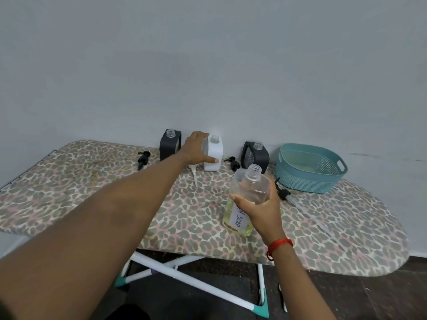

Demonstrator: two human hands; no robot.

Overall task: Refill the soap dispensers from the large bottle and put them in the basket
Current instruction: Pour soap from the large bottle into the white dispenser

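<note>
My left hand (pixel 196 147) reaches to the back of the ironing board and grips the white soap dispenser (pixel 215 155), thumb across its front, its neck uncapped. My right hand (pixel 258 207) grips the large clear bottle (pixel 245 199) of yellowish soap, labelled "SOAP", uncapped and tilted slightly. A dark dispenser (pixel 169 144) stands left of the white one, another dark dispenser (pixel 255 157) to its right; both have no pump on. The teal basket (pixel 309 168) sits at the back right, nothing visible inside it.
Loose pump heads lie on the leopard-print board (pixel 92 192): a black pump (pixel 143 159) at left, a black pump (pixel 233 163) between dispensers, a long-tubed pump (pixel 288 197) before the basket, a white tube (pixel 195 175) under my left hand. A wall stands right behind.
</note>
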